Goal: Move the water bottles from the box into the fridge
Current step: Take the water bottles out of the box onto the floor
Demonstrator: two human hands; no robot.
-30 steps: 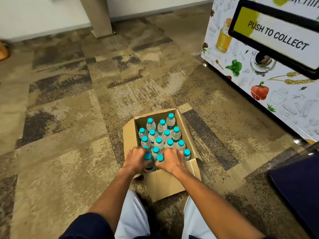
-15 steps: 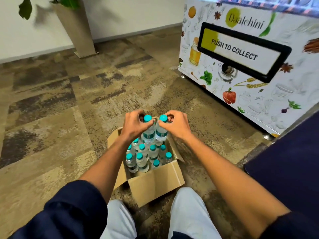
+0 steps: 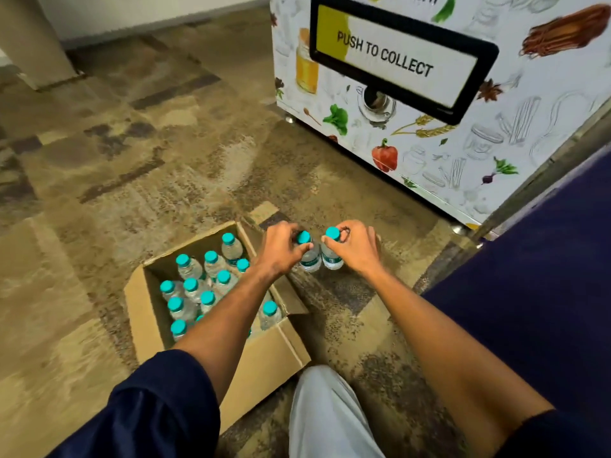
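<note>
**Two bottles lifted clear of the box; fridge loading not yet begun**

Status of hands. The left hand (image 3: 281,249) grips one water bottle (image 3: 309,256) by the neck, fingers curled round it just under the teal cap. The right hand (image 3: 355,247) grips a second water bottle (image 3: 331,254) the same way. The two bottles hang side by side, touching or nearly so, over the carpet (image 3: 165,180) just past the right wall of the cardboard box (image 3: 264,355). Whether their bases rest on the floor cannot be told.

Progress. The box stands open on the carpet and holds about a dozen remaining bottles (image 3: 198,292), upright and closely packed; part of the load is hidden under the left forearm. No bottle is seen inside any fridge. In my judgement the task is at an early stage: one pair is out, and most of the stock is left to move.

Clearances. The box's right flap (image 3: 291,292) is splayed outward beneath the left wrist and could catch a bottle on the next lift. A printed cabinet (image 3: 496,137) marked "PUSH TO COLLECT" stands well apart ahead. A dark blue panel (image 3: 545,276), possibly an open door, borders the right side near the right forearm; a swing that way has little margin. The carpet between box and cabinet offers room for moving. The person's knee (image 3: 327,408) sits beside the near box corner.
</note>
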